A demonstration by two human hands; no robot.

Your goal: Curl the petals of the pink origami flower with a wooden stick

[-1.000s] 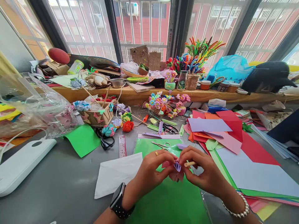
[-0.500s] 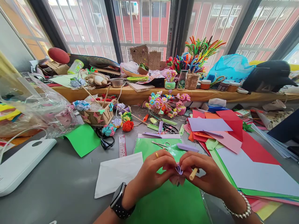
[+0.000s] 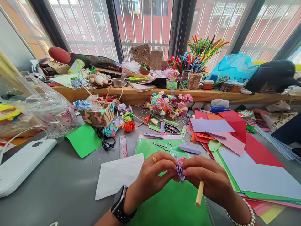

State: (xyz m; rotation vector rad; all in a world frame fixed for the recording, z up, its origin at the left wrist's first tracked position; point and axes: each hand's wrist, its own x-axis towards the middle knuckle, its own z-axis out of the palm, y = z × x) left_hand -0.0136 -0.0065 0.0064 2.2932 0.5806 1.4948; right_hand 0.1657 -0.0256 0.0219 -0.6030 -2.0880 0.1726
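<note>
Wooden stick point(image 3: 199, 192): near-upright, top tilted right, free end pointing down; clasped in right hand point(image 3: 209, 182). Folded purple paper piece point(image 3: 180, 169): pinched by left hand point(image 3: 154, 175) and right fingertips, over green sheet point(image 3: 171, 204).

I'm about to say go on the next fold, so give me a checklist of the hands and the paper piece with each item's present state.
1. Left hand pinching the folded purple paper piece: ok.
2. Right hand also on the piece, from the opposite side: ok.
3. Wooden stick secure in the right hand's grip: cannot tell; it hangs down below the fingers.
4. Piece raised above the green sheet, not lying on it: ok.
5. Small scissors apart from both hands: ok.
6. Folds of the piece aligned: cannot tell, fingers hide most of it.
</note>
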